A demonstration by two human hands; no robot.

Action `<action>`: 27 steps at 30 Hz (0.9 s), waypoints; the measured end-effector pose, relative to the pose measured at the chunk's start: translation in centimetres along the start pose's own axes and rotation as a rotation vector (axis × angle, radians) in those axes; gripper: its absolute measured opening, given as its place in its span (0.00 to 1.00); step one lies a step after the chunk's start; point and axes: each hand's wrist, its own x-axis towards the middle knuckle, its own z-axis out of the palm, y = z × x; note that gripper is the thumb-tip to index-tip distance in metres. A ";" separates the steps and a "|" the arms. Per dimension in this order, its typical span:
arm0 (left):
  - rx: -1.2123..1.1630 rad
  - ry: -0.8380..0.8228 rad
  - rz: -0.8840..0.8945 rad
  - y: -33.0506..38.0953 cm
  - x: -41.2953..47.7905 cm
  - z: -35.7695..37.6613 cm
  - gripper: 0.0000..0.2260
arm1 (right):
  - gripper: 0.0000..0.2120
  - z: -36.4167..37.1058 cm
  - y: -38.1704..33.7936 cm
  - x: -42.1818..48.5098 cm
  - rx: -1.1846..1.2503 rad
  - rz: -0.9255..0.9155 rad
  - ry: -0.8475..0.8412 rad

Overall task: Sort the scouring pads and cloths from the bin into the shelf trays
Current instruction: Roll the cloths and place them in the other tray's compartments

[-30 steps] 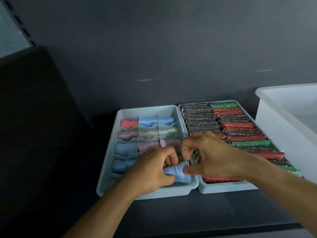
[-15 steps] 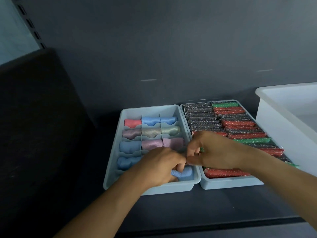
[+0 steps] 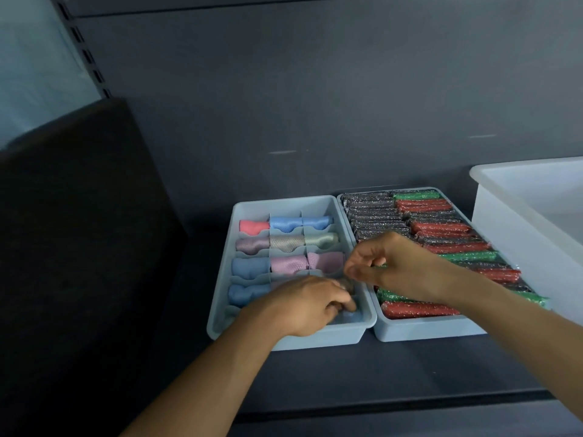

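Observation:
A pale blue divided tray [image 3: 220,323] on the shelf holds rolled cloths [image 3: 285,242] in pink, blue, grey and lilac. My left hand [image 3: 303,305] is curled down in its front right compartment, pressing a light blue cloth [image 3: 350,316] of which only a sliver shows. My right hand [image 3: 388,266] hovers just above the tray's right wall with fingers curled and thumb meeting forefinger; nothing shows in it. To the right, a second tray [image 3: 426,329] is packed with glittery scouring pads [image 3: 438,228] in black, red and green.
A white bin [image 3: 517,228] stands at the far right, touching the pad tray. A dark panel [image 3: 79,247] rises on the left. The grey back wall closes the shelf behind the trays; the shelf's front edge [image 3: 378,408] runs below.
The blue cloth went from between both hands down into the front right compartment. My left hand followed it down; my right hand let go and lifted slightly.

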 end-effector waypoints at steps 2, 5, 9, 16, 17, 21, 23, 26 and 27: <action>-0.026 -0.009 -0.036 0.0 0.1 0.0 0.17 | 0.05 0.2 -0.1 0.0 -0.019 -0.004 0.005; -0.158 -0.041 -0.038 -0.3 0.0 0.3 0.17 | 0.05 0.5 -0.1 0.1 -0.092 -0.040 -0.003; -0.548 0.307 -0.057 -2.8 -2.1 0.0 0.12 | 0.05 0.5 -0.3 0.3 -0.201 -0.043 -0.049; 0.334 0.537 -0.360 -9.5 -2.4 -2.7 0.09 | 0.11 1.4 -0.6 5.2 -0.564 -0.094 0.073; 0.392 0.476 -0.379 -10.0 -2.1 -2.9 0.08 | 0.11 1.8 -0.4 6.1 -0.639 -0.083 0.039; 0.399 0.348 -0.397 -10.7 -1.6 -2.8 0.10 | 0.11 3.2 0.1 8.0 -0.862 -0.103 -0.035; 0.432 0.330 -0.390 -10.8 -1.4 -2.6 0.09 | 0.09 3.4 0.2 8.4 -0.891 -0.131 -0.052; 0.437 0.298 -0.388 -10.6 -1.3 -2.6 0.05 | 0.06 3.3 0.6 9.1 -0.910 -0.164 -0.099; 0.427 0.296 -0.390 -10.6 -1.3 -2.7 0.06 | 0.06 3.2 0.7 9.2 -0.908 -0.167 -0.115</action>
